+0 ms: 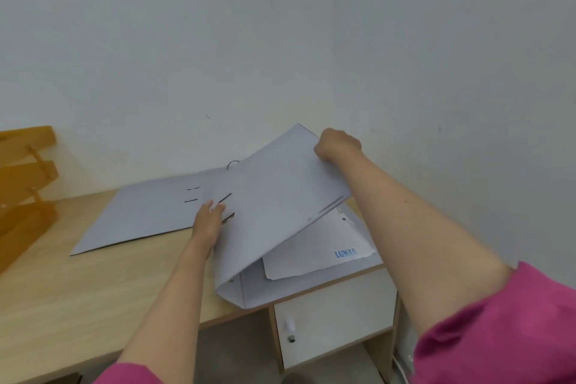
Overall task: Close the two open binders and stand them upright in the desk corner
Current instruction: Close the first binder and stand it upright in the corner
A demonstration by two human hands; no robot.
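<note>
While both sleeves are pink and pushed up, two bare hands work on two grey binders on the wooden surface [93, 284]. Near binder [280, 206]: at the surface's front right corner, half closed, its spine toward the front edge and overhanging it slightly, long axis running front-left to back-right. Its upper cover is lifted and tilted over a loose white sheet [314, 254] printed "LUNAS" in blue, which lies inside on the lower cover. Left hand [208, 221]: fingers extended, flat against the left edge of the raised cover, not clasped around anything. Right hand [336, 144]: closed, gripping the cover's far right edge. Far binder [146, 215]: lying fully open and flat behind and left, toward the back edge by the wall, one metal ring [233, 164] showing above the near binder's cover. Stacked wooden trays [25, 184] stand at the left edge. Below the front right corner, a white cabinet door [336, 318] with a knob.
</note>
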